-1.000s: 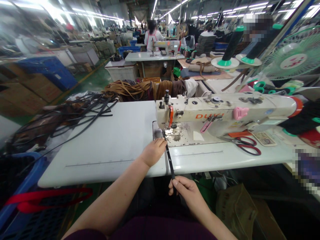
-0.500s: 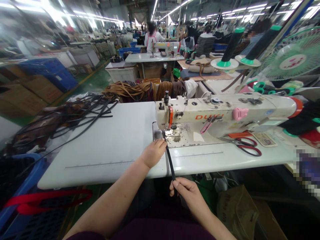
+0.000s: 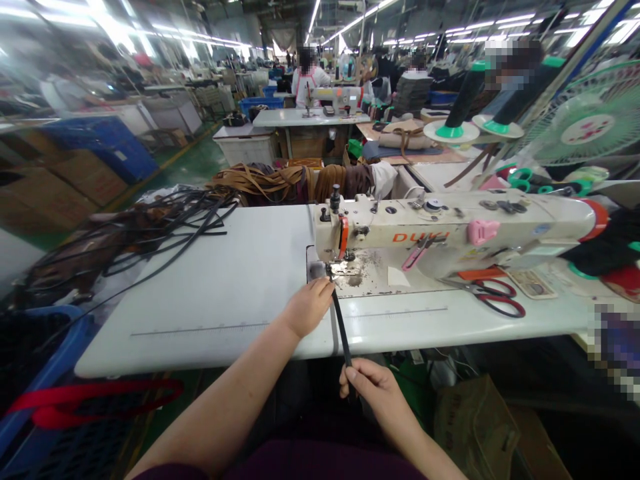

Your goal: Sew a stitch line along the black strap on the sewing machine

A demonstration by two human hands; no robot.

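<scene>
A narrow black strap [image 3: 341,323] runs from the needle area of the sewing machine [image 3: 425,227] down over the table's front edge. Close in front of the presser foot, my left hand [image 3: 313,307] is closed on the strap, fingertips pressed together at its upper part. My right hand [image 3: 369,381] pinches the strap between thumb and fingers just below the table edge, holding it taut. The strap's far end under the needle is hidden by the left fingers and the machine.
Red-handled scissors [image 3: 500,297] lie on the white table [image 3: 225,280] at the right. Several black straps [image 3: 185,227] are heaped at the left, beside a blue basket [image 3: 50,327]. Brown straps [image 3: 270,180] hang behind the table. A green fan [image 3: 585,127] and thread cones [image 3: 465,100] stand at the right.
The view has shifted very slightly. Both hands keep their hold on the strap, with almost no visible movement.
</scene>
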